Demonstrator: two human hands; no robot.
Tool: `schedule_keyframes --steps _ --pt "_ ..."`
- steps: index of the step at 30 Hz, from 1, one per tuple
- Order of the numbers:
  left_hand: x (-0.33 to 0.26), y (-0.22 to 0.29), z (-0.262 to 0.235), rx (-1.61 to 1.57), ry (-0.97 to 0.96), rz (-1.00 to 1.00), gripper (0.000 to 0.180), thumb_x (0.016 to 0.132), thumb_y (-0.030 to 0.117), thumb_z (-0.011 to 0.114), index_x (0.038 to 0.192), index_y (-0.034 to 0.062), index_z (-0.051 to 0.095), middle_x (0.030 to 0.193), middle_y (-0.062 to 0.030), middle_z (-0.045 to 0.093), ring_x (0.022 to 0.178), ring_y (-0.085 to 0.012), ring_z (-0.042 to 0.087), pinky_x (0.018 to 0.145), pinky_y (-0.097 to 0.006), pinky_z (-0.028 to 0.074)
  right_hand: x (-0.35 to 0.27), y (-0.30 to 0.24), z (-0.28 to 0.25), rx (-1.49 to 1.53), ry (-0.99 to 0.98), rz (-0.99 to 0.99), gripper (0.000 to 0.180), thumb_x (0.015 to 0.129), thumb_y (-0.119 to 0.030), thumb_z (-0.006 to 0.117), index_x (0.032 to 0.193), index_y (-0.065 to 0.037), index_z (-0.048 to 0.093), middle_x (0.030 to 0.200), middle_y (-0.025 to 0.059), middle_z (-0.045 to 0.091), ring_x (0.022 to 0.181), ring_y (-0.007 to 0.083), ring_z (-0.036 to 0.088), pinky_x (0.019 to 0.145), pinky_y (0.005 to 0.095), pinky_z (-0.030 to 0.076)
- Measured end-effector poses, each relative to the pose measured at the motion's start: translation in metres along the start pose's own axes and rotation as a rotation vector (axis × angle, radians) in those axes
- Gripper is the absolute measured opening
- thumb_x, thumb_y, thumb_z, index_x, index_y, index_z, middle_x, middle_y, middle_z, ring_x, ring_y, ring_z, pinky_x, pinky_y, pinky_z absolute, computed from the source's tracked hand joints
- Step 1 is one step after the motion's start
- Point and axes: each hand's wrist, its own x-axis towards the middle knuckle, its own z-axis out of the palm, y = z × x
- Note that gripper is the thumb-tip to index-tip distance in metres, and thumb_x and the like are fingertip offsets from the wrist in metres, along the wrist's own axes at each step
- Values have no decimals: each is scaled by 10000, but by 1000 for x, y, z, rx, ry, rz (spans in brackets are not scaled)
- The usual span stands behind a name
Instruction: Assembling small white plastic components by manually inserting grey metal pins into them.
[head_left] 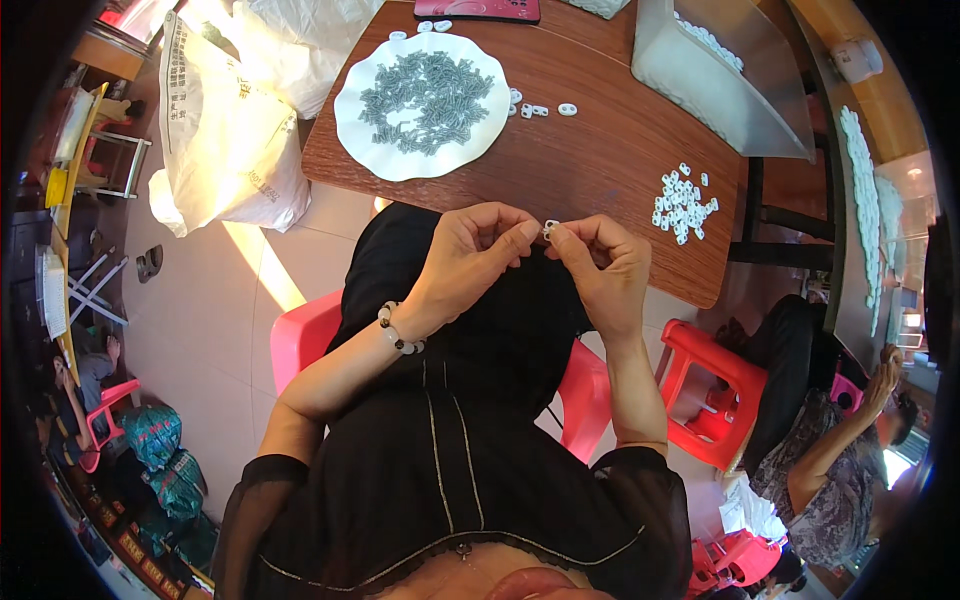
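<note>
— Where's the clip [549,229]?
— We pinch it between both hands, left hand [468,262] and right hand [600,268], grip pressed together, above our lap, near the surface [600,150].
— Handling?
— Likely light, stiff, tiny; we'd hold its edges.

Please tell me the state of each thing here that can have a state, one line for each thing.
Small white part: pinched between the fingertips of both hands, above the lap.
Left hand: grip shut on the part.
Right hand: grip shut on the part.
White plate: on the table, heaped with grey pieces.
Loose white parts: piled on the table.
Red stool: upright, unoccupied.
</note>
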Motion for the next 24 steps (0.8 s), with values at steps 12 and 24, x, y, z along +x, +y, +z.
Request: schedule_keyframes --steps 12,24 --pt "1 -4 0 -41 52 -13 217 914 200 668 976 -8 666 827 -16 671 702 -26 555 630 -176 446 -1 -1 2 3 21 -24 112 886 -87 662 849 17 678 733 35 673 673 39 599 602 162 439" --pt "1 -7 0 -2 34 15 213 920 209 660 988 7 665 779 1 637 683 -34 550 617 -171 435 0 4 5 -59 41 -56 102 879 -76 667 835 15 676 714 24 665 650 35 587 593 167 431"
